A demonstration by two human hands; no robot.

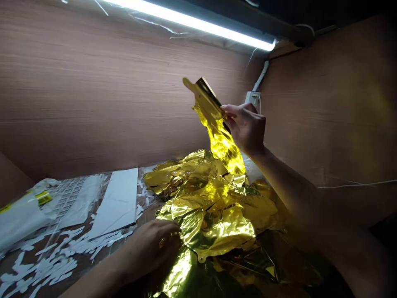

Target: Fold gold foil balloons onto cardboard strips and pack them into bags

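My right hand (246,124) is raised above the pile, thumb and fingers pinching a folded gold foil balloon (214,111). The balloon's flat upper end carries a rounded tab, and its crumpled lower part hangs down to the heap. Beneath it spreads a heap of flat, shiny gold foil balloons (214,219), overlapping one another, one with a small holed tab at the near edge. My left hand (158,242) rests low against the left side of this heap, touching the foil. Its fingers bend down out of sight, so its grip is hidden.
White paper strips (46,265) lie scattered on the left of the table. Behind them are a white board (116,203) and clear plastic packaging (27,215) with yellow labels. Wooden panels (93,91) enclose the space, a lit tube lamp (192,18) above. A white socket box (252,97) sits in the corner.
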